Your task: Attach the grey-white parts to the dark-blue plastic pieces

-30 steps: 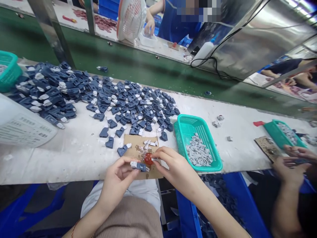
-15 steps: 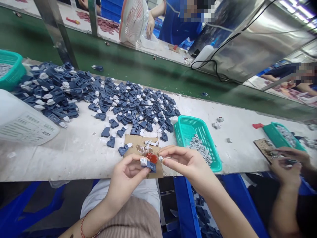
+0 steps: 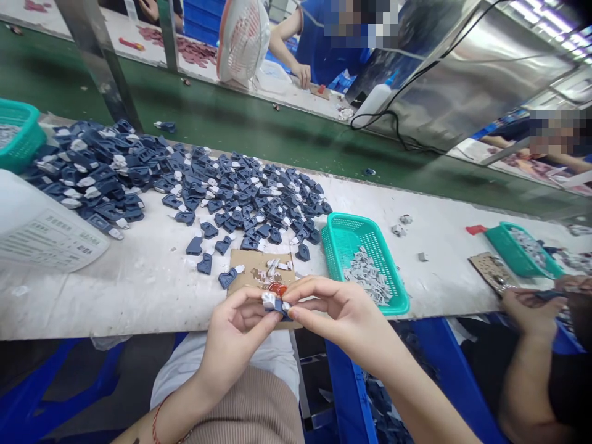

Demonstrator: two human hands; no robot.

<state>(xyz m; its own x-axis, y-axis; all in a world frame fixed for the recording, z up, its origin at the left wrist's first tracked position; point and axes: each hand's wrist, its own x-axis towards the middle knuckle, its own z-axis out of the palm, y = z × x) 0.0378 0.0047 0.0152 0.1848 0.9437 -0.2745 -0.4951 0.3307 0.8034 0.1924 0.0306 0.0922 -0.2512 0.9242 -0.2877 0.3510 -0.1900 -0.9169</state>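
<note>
My left hand point(image 3: 243, 320) pinches a navy and white plastic part point(image 3: 272, 303) between thumb and fingers. From the other side my right hand point(image 3: 328, 303) closes on a small light-grey piece point(image 3: 285, 306), held against the navy part; the fingertips partly cover it. Under both hands lies a piece of brown cardboard point(image 3: 238, 262) with a red round thing point(image 3: 277, 288) and several small pale pieces point(image 3: 277, 265) on it. Right of it stands a green basket point(image 3: 401, 290) with many small grey pieces point(image 3: 367, 274).
A large heap of navy and white parts point(image 3: 240, 191) spreads across the table's left. A white jug point(image 3: 46, 222) and another green basket point(image 3: 28, 139) stand far left. At right, a co-worker's hands point(image 3: 531, 308) work beside a third basket point(image 3: 518, 253). A fan point(image 3: 240, 43) stands opposite.
My right hand has moved left, bringing the small light-grey piece from beside the navy part up against it. My left hand has stayed nearly still.
</note>
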